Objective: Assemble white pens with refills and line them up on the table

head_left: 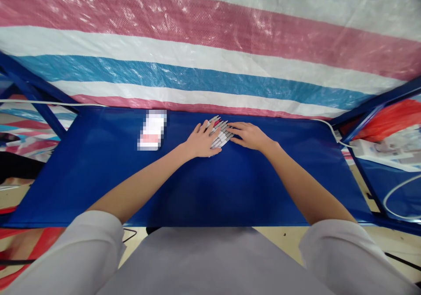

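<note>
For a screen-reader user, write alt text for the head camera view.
A person's left hand spreads over a bunch of pale pen-like sticks on a blue table, the right hand at their right edge. A pixelated object lies to the left; a striped sheet hangs behind.

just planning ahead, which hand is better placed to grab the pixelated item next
Probably the left hand: it is nearer the pixelated item, though it lies over the pens. The right hand is farther away, at their right.
</note>
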Action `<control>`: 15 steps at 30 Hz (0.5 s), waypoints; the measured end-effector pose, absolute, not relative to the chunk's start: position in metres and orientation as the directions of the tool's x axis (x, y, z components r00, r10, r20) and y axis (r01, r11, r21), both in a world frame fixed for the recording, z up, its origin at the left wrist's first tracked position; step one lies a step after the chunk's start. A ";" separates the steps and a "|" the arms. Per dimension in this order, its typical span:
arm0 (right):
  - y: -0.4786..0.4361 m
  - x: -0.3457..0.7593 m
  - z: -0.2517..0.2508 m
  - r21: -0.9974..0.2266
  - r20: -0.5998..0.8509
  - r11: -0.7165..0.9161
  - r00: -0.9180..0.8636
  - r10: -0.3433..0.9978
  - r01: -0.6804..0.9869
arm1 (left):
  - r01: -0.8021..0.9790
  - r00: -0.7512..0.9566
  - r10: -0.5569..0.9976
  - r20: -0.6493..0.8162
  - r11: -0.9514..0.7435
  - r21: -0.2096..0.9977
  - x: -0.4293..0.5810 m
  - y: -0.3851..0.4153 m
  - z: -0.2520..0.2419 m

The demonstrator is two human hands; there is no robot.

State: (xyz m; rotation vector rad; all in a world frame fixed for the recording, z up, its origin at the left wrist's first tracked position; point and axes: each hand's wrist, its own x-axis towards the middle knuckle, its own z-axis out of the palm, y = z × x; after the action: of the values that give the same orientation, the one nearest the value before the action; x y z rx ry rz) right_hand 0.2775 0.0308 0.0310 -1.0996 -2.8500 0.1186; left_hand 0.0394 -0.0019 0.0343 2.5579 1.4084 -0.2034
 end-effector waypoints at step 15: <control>0.026 0.258 0.019 -0.085 0.121 0.694 -0.684 0.720 0.715 | 0.659 0.746 0.620 -0.245 -0.739 0.138 -0.019 0.036 0.045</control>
State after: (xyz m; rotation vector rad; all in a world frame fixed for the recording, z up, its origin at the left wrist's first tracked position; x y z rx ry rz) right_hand 0.2580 0.0256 0.0194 -1.1749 -2.7560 0.0463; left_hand -0.0194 0.0362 0.0449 2.7305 1.0135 -0.2696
